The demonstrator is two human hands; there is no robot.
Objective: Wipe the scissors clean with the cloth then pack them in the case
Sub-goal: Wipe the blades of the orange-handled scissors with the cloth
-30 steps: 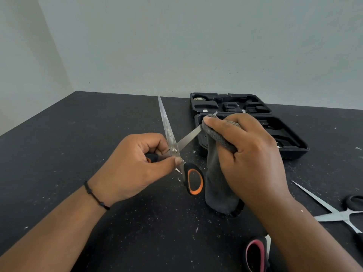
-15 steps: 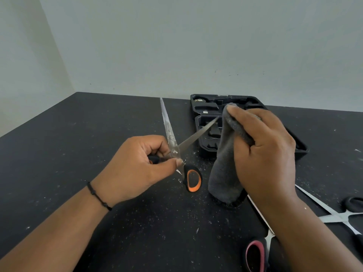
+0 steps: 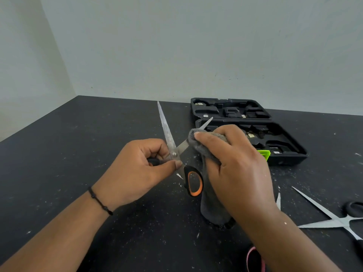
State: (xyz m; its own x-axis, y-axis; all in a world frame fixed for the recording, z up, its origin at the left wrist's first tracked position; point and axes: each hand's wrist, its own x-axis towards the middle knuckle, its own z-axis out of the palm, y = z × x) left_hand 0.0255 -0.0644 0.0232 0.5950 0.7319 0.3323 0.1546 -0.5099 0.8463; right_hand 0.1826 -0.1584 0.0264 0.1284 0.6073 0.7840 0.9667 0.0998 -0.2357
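From the head camera, the left hand [image 3: 141, 169] holds a pair of orange-handled scissors [image 3: 172, 152] above the black worktop [image 3: 82, 154], its fingers curled round one handle loop and the thumb pressed just below the pivot. The blades stand spread apart: one points away and up, its tip level with the far edge of the open black tool case [image 3: 282, 138], while the other slants towards the case. The free orange-and-black handle loop hangs below the left thumb, just beside the cloth. The right hand [image 3: 239, 169] grips a grey cloth [image 3: 208, 154], fingers and thumb folded round it and pinching it over the slanted blade partway along, so that only the blade's tip shows beyond the cloth, in front of the case's near half. The rest of the cloth hangs down under the right palm to the worktop. The case lies open behind the right hand, with a bright green part [image 3: 264, 154] at its near edge. To the right of the case's near corner, closer to the camera, a pair of black-handled scissors [image 3: 334, 220] lies open on the worktop. A pink handle loop [image 3: 253, 260] peeks out beneath the right forearm at the bottom edge.
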